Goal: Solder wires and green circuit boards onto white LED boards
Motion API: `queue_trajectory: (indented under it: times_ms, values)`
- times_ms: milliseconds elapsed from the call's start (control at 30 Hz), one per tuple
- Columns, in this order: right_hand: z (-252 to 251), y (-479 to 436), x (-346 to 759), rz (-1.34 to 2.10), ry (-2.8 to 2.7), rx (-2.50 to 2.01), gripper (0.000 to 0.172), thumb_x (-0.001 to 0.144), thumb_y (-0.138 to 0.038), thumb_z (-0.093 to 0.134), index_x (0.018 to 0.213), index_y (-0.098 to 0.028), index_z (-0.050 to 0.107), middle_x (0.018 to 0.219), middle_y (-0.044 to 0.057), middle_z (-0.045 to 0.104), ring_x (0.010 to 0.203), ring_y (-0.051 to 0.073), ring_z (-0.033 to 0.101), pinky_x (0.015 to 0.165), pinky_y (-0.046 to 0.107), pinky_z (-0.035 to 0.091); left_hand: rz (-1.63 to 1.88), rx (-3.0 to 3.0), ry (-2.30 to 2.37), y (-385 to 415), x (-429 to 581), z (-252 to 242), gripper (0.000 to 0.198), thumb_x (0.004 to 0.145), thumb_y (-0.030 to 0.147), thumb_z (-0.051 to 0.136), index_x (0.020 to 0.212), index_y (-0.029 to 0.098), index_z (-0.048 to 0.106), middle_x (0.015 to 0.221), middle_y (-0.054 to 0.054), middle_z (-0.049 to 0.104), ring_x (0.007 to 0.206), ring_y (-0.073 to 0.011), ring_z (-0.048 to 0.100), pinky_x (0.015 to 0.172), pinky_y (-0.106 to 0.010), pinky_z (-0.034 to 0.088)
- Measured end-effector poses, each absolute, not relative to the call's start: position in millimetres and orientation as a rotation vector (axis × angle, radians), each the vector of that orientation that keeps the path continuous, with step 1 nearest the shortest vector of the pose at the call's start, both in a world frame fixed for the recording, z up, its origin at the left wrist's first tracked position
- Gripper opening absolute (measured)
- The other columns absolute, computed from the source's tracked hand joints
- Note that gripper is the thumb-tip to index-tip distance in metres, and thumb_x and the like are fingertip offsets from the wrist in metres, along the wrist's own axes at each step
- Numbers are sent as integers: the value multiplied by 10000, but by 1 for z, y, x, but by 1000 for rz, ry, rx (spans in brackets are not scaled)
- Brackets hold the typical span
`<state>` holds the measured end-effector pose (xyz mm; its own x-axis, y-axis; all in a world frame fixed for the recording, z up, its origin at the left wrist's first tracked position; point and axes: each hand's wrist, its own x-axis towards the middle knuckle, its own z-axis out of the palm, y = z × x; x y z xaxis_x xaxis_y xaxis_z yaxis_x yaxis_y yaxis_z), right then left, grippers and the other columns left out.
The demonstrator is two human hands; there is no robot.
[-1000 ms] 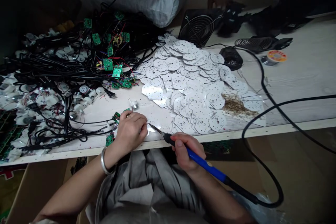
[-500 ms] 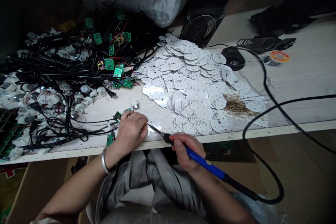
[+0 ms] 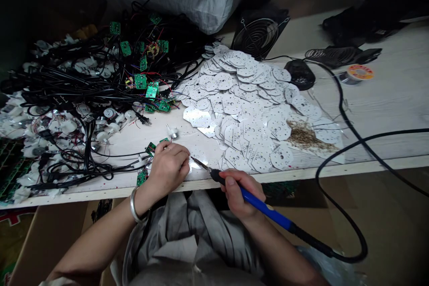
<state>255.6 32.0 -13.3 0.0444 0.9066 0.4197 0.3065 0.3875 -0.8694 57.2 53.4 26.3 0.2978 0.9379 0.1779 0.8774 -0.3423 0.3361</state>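
Iron [image 3: 268, 211]: clasped in right hand [image 3: 244, 193], tip toward ten o'clock.
Left hand [image 3: 169, 165]: fingers curled; pinch hidden, cannot tell.
White boards [image 3: 248, 111]: heaped, two o'clock from tip.

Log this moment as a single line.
left hand: curled over bench, grip unclear | right hand: holding blue soldering iron | tip: beside left hand | white circuit boards: piled beyond

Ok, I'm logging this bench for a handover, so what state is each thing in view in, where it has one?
Left hand, curled; any grip hidden
Soldering iron, held, tip toward that hand
Right hand, closed around its handle
White boards, heaped, overlapping
Black cords, tangled
Green boards, scattered among the cords
Solder spool, orange label up
Fan, spinning or not, unclear
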Motion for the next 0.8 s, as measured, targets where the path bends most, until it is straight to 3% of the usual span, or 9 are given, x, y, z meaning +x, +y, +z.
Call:
queue_trajectory:
  times_ms: [300,467,633,800]
  values:
    - [-10,34,254,653,-1538,-1163,195,884,-286,518,765,-236,665,658,-30,689,521,127,633,557,262,543,329,2341,1719,58,61,35,133,801,130,532,750,180,644,855,-26,707,849,-186,621,850,-384,386]
    - [-10,34,254,668,-1551,-1191,255,890,-343,505,738,-231,676,649,-20,692,484,123,607,538,261,540,338,2330,1730,59,62,34,136,804,133,530,754,180,647,865,-26,706,850,-181,620,862,-381,395]
    - [-12,33,254,687,-1495,-1234,261,889,-372,500,741,-241,671,614,-16,676,574,157,655,556,278,551,341,2347,1726,58,61,33,143,798,131,523,753,175,651,853,-34,705,840,-190,620,856,-393,399]
    - [-12,33,255,667,-1532,-1188,233,884,-331,516,741,-239,676,639,-21,681,501,132,619,530,266,533,375,2352,1723,58,61,33,137,797,132,528,742,188,640,860,-26,712,840,-188,623,854,-388,398]
